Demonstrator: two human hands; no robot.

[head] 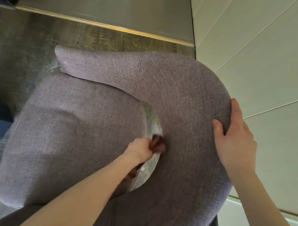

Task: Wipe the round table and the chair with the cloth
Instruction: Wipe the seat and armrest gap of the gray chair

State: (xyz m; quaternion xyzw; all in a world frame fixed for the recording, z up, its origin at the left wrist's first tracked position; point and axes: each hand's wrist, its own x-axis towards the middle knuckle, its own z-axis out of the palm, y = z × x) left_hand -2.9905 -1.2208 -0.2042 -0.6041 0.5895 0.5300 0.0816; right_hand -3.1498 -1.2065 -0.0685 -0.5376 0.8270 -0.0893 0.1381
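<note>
Down in the gap between the seat cushion and curved backrest of a grey-purple fabric chair, the left hand grips a bunched brown cloth, blurred, pressed against the backrest's inner face. On the backrest's top edge, the right hand clasps the padding, thumb inside, fingers over the outer side. Beneath lies dark wood-look flooring; a pale panelled wall stands at right.

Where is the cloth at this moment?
The brown cloth is near the middle of the head view, gripped in the left hand, down in the gap between the chair seat and its curved backrest.
</note>
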